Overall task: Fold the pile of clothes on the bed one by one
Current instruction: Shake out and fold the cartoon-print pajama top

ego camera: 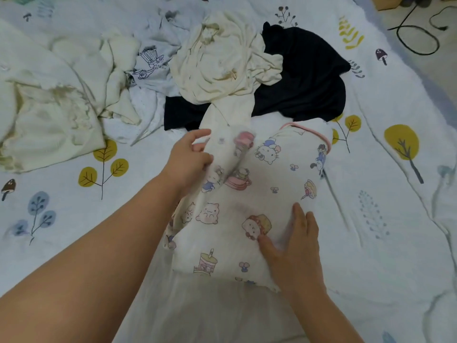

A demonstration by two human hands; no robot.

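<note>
Leaf-print bedsheet (385,219) — left hand (190,157) pinching cartoon-print garment (247,206), right hand (291,246) flat on it — cream (222,65) and black clothes (309,78) beyond.

I see a thin, soft white cartoon-print garment (249,194), matt cloth edged with a pink ribbed trim at one opening. My left hand (189,157) pinches a fold of it and my right hand (294,246) lies flat on it; the weave looks smooth. Behind it, the cream garment (222,63) is crumpled, matt jersey-like cloth, and the black garment (309,78) is dull, dense fabric. The bed sheet (371,219) is matt printed cotton-like cloth with a faint quilted texture. The black cable (418,40) looks slightly glossy.
</note>
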